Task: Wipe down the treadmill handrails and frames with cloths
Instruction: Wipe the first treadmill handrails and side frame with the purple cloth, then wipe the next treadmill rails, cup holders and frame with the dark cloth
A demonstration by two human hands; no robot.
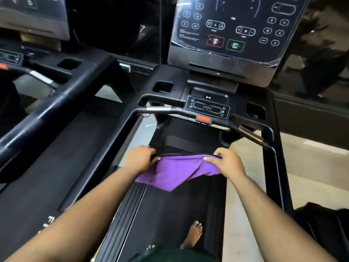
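Gym treadmill belt [170, 214] running down centre frame, person standing on it.
Left hand [140, 157] and right hand [227, 161] are each pinching the purple cloth [175, 172], stretching it; next, likely reaching for the handrail [160, 109].

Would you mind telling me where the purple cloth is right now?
In the head view the purple cloth hangs at centre, stretched between the left hand and right hand, above the treadmill belt and short of the front handrail.
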